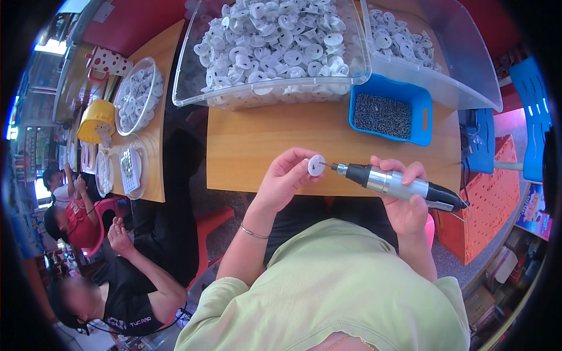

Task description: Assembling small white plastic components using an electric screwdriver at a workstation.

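Between the thumb and fingers of my left hand [291, 174] is a small round white plastic part [316, 165], its disc face turned to the right. My right hand [405, 202] is wrapped round a silver and black electric screwdriver [383, 181], held nearly level. Its thin bit points left and its tip meets the disc's face, or comes very close to it. Whether a screw sits on the tip is too small to tell. Both hands are above the near edge of the wooden table [263, 146].
A big clear bin [275, 93] heaped with white parts stands ahead, with another clear bin [462, 76] to its right. A blue basket [421, 93] holds many small screws. At left, a co-worker [134, 281] sits near a table with a white bowl [120, 111] and a yellow container [93, 120].
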Tool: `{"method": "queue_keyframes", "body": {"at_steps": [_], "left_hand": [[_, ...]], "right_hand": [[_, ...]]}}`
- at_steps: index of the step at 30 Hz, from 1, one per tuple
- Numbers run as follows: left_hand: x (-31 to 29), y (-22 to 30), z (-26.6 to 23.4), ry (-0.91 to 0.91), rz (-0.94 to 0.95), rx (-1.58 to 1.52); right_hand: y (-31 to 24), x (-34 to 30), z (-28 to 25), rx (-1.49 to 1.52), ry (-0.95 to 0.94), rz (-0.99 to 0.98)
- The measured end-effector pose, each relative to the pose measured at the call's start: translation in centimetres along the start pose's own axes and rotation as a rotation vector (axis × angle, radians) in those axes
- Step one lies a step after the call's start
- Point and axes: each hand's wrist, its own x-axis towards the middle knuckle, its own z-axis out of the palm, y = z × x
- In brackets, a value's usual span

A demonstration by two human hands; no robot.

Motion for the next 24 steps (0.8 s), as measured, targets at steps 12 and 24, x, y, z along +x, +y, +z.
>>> {"method": "queue_keyframes", "body": {"at_steps": [12, 24], "left_hand": [[-0.05, -0.08, 0.01, 0.014, -0.006, 0.025], [-0.08, -0.21, -0.15, 0.019, 0.007, 0.032]], "right_hand": [[-0.03, -0.05, -0.03, -0.007, -0.001, 0.005], [0.05, -0.03, -0.07, 0.001, -0.006, 0.012]]}}
